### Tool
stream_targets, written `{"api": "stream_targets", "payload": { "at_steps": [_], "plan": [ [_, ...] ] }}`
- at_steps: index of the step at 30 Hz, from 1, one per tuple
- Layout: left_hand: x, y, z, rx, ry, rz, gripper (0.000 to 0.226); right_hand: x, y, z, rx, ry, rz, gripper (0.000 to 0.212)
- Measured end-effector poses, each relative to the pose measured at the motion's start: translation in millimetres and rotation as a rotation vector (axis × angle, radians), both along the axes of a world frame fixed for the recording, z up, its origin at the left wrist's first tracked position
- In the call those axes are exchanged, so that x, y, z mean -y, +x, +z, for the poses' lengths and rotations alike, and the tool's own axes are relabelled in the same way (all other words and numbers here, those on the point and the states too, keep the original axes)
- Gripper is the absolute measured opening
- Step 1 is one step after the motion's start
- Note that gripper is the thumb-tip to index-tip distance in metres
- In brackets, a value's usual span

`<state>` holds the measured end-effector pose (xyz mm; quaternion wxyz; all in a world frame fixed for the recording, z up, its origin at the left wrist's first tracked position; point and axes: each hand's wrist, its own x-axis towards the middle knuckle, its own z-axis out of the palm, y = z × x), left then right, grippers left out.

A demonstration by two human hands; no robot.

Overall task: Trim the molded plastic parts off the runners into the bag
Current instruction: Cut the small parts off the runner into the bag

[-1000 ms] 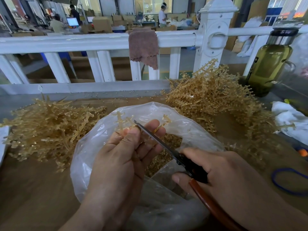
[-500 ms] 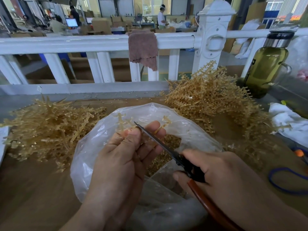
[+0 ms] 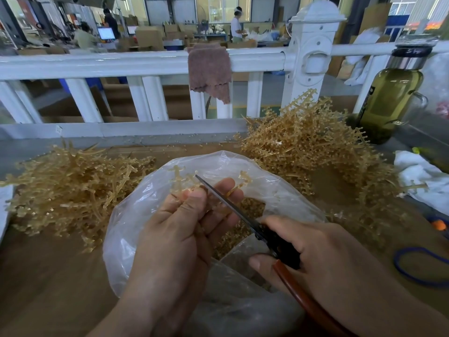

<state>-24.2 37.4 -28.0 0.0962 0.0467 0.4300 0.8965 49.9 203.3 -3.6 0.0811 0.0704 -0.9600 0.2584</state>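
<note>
My left hand pinches a small amber plastic runner over the open mouth of a clear plastic bag. My right hand grips scissors with a black pivot and a red-brown handle. Their thin blades reach across my left fingers to the runner. Cut amber parts lie inside the bag. A heap of amber runners lies left of the bag. A taller runner pile stands to the right.
A white railing with a brown cloth closes the table's far side. A bottle of green-yellow liquid stands at the right. White cloth, a blue rubber band and a small orange thing lie at the right edge.
Almost nothing has moved. Both hands keep their hold on the runner and scissors over the bag; the view has tilted slightly.
</note>
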Motion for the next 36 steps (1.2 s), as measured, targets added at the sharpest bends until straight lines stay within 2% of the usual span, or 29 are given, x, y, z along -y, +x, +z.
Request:
{"api": "stream_targets", "payload": {
  "at_steps": [13, 18, 22, 30, 36],
  "plan": [
    [-2.7, 3.3, -0.5, -0.044, -0.034, -0.006, 0.033, -3.0, 0.5, -0.9, -0.027, -0.02, -0.028, 0.052],
    [-4.0, 4.5, -0.2, -0.042, -0.02, -0.011, 0.047, -2.0, 0.5, 0.3, -0.008, -0.014, -0.035, 0.049],
    [-4.5, 6.1, 1.6, -0.048, -0.031, -0.014, 0.044, -1.3, 1.5, 2.2, -0.003, -0.01, -0.034, 0.047],
    [-4.3, 9.5, 5.5, -0.042, -0.023, -0.013, 0.06, 1.4, 3.7, 5.8, 0.007, -0.012, -0.047, 0.036],
    [-4.1, 7.2, 4.3, -0.019, -0.029, -0.011, 0.054, 0.4, 2.1, 2.6, 0.019, -0.035, -0.048, 0.034]
  ]
}}
